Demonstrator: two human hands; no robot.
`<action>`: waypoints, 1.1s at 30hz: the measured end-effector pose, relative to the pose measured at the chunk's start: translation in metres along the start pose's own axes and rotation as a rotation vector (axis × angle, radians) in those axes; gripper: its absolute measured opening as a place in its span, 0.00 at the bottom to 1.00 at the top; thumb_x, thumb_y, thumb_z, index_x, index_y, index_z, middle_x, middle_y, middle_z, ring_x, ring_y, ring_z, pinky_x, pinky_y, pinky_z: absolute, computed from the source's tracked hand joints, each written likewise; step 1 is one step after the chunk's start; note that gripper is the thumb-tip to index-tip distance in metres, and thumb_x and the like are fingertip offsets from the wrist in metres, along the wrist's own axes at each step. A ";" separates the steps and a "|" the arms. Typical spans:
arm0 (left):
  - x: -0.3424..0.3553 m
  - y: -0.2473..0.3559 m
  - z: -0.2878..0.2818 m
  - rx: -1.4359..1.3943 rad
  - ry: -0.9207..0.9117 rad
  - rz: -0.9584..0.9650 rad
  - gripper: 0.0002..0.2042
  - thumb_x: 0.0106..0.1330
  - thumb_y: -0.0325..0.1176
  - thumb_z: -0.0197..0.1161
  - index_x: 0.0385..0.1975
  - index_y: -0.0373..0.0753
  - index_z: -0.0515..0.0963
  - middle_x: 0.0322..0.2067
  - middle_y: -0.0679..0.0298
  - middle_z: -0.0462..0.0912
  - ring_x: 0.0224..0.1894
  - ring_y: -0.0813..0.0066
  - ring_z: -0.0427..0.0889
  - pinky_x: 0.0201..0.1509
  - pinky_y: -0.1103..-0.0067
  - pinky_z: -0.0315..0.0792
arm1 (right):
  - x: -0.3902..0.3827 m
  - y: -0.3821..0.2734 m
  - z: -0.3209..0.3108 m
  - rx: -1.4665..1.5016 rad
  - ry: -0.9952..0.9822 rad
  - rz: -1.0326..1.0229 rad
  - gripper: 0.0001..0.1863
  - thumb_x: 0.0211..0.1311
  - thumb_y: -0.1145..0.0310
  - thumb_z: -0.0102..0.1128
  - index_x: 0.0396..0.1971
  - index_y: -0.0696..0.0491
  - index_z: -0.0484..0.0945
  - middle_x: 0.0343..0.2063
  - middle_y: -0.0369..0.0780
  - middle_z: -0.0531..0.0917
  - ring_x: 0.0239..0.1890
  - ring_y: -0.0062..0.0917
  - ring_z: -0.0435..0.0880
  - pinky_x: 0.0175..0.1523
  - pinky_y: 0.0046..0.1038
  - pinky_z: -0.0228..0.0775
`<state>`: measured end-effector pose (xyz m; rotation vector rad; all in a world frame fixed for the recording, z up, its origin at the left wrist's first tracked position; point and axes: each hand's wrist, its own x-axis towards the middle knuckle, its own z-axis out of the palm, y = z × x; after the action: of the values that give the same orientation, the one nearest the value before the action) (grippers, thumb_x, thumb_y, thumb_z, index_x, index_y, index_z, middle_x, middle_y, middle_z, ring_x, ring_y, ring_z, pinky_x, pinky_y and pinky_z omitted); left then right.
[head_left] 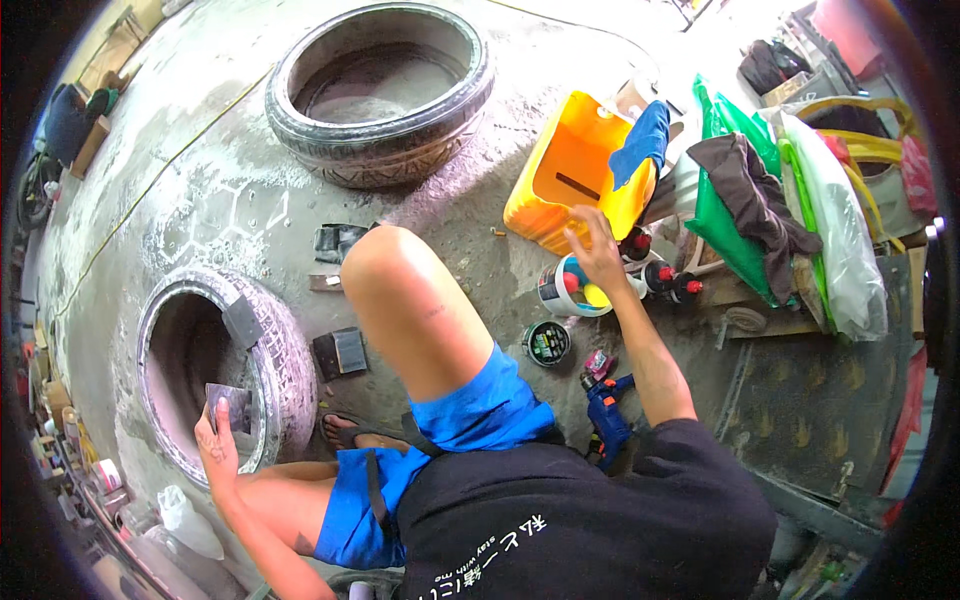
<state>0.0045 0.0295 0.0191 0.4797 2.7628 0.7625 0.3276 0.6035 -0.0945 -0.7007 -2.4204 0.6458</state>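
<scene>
My left hand [217, 447] is closed on a dark grey flat sheet [233, 410], thumb on top, at the inner edge of a tire [290, 365] lying at the left. A second dark flat piece [242, 323] rests over that tire's rim. My right hand [597, 250] is stretched out with its fingers apart and nothing visible in them. It is over a white tub [549, 291] of colourful items, beside the front wall of a yellow cut-open plastic container [535, 215]. A blue cloth [640, 145] hangs on the container's far right corner.
Another tire [380, 150] lies farther off. Dark folded pieces [341, 353] are on the floor near my knee. A small round tub [547, 343] and a blue cordless drill [607, 420] lie below my right arm. Red-capped bottles [660, 277] and green bags [735, 240] crowd the right.
</scene>
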 end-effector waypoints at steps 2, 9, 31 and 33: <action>0.000 0.005 -0.002 -0.003 -0.012 -0.015 0.26 0.76 0.52 0.51 0.48 0.30 0.79 0.37 0.48 0.83 0.40 0.55 0.79 0.52 0.69 0.70 | 0.032 0.030 0.030 0.032 0.139 -0.043 0.14 0.63 0.72 0.60 0.48 0.57 0.75 0.49 0.50 0.77 0.56 0.46 0.75 0.63 0.40 0.66; -0.001 0.018 0.025 0.035 0.029 -0.124 0.26 0.75 0.53 0.53 0.47 0.30 0.79 0.39 0.47 0.83 0.42 0.54 0.80 0.52 0.67 0.70 | 0.110 0.209 0.084 -0.082 0.190 0.525 0.20 0.61 0.66 0.62 0.51 0.59 0.78 0.48 0.51 0.83 0.52 0.42 0.82 0.59 0.38 0.73; -0.006 0.069 0.147 -0.191 -0.359 -0.200 0.12 0.76 0.34 0.54 0.47 0.30 0.75 0.28 0.50 0.77 0.33 0.74 0.67 0.41 0.72 0.69 | 0.107 0.291 0.184 1.331 -0.069 1.271 0.20 0.74 0.61 0.46 0.59 0.52 0.72 0.50 0.46 0.83 0.49 0.41 0.82 0.55 0.38 0.76; -0.006 0.072 0.145 -0.174 -0.404 -0.277 0.11 0.76 0.34 0.55 0.45 0.30 0.75 0.27 0.48 0.76 0.31 0.72 0.68 0.39 0.70 0.68 | 0.118 0.278 0.190 1.333 -0.113 1.292 0.20 0.75 0.61 0.43 0.60 0.52 0.72 0.50 0.46 0.84 0.48 0.40 0.83 0.55 0.37 0.77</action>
<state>0.0728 0.1511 -0.0626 0.1834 2.3010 0.7349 0.2221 0.8271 -0.3516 -1.4209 -0.7751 2.3791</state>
